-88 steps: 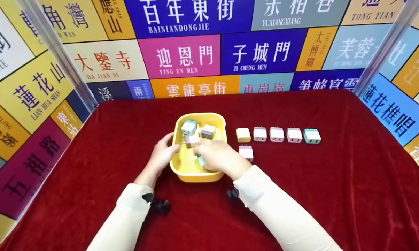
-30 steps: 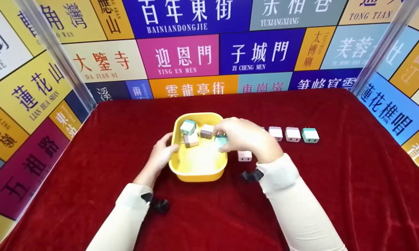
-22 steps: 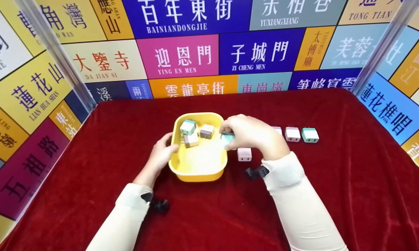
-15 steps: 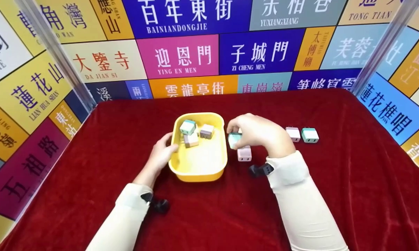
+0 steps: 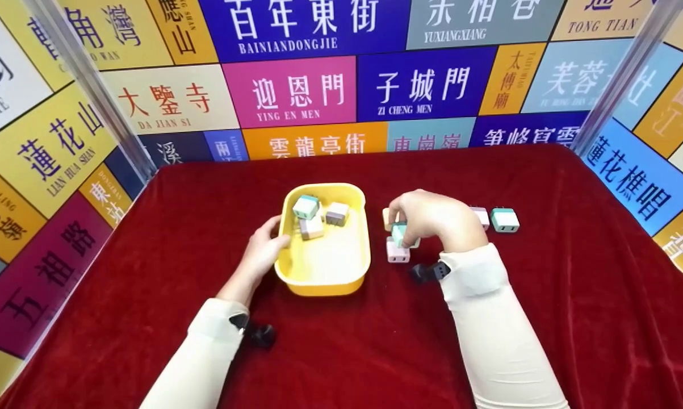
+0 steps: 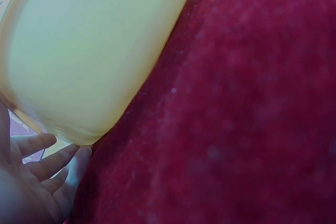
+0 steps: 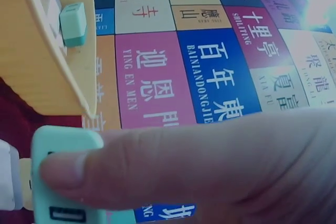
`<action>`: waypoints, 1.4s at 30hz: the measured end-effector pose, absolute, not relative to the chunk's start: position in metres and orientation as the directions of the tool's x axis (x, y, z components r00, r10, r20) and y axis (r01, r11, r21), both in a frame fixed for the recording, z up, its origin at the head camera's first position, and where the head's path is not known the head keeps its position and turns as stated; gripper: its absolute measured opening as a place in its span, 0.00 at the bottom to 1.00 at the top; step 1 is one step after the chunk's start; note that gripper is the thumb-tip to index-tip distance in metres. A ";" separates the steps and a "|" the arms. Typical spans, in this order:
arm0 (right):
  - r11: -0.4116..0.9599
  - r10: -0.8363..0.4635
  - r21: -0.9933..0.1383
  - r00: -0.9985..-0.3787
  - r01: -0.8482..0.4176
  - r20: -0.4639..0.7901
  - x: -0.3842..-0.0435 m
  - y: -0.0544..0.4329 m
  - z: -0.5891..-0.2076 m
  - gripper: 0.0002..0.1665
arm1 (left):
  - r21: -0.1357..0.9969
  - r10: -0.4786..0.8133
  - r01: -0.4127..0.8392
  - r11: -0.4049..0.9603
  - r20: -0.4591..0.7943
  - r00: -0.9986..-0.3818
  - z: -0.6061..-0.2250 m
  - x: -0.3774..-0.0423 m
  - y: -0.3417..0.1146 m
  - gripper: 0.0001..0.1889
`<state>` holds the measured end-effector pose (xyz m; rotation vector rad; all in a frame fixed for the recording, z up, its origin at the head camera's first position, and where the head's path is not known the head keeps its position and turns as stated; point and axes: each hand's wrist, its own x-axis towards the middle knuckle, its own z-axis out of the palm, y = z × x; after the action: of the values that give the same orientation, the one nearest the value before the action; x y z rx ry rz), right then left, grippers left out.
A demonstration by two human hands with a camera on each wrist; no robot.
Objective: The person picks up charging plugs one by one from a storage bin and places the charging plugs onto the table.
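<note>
My right hand (image 5: 432, 216) pinches a mint-green USB wall charger (image 7: 68, 182), the thumb pressed on its port face. In the head view this charger overlaps a white-and-pinkish charger (image 5: 398, 254) on the cloth. A pale yellow charger (image 5: 386, 218) shows partly behind the fingers. My left hand (image 5: 264, 247) rests against the left outer wall of a yellow plastic basin (image 5: 323, 288), with relaxed fingers touching it in the left wrist view. Inside lie a mint-green charger (image 5: 306, 207) and two white ones with grey-mauve ends, one of them a white charger (image 5: 337, 214) on the right.
Right of my right hand, a white charger (image 5: 480, 218) and a teal-and-white charger (image 5: 506, 220) stand in a row, partly hidden by the hand. Dark red velvet cloth (image 5: 330, 352) covers the table. Behind it rises a wall of colourful street-name signs (image 5: 296, 91).
My right hand has lifted the mint-green charger out of the basin and carried it right, over the rim, to the chargers on the cloth. My left hand has stayed at the basin.
</note>
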<state>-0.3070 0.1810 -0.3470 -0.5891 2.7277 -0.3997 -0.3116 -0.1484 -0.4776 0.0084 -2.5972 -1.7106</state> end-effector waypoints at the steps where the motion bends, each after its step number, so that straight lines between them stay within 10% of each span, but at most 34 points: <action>1: 0.881 -0.430 -0.331 -0.864 -0.338 -0.261 -0.308 0.182 -0.348 0.21 | 0.918 -0.023 0.013 0.397 0.024 -0.999 -0.478 -0.312 -0.148 0.34; 42: 0.945 -0.224 -0.316 -0.871 -0.083 -0.438 -0.327 0.206 -0.371 0.21 | 0.925 -0.015 0.011 0.381 0.019 -1.000 -0.475 -0.310 -0.148 0.33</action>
<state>-0.3274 0.2057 -0.3711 -0.2195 2.6150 -0.3972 -0.3101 -0.1482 -0.4755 0.0034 -2.5902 -1.7351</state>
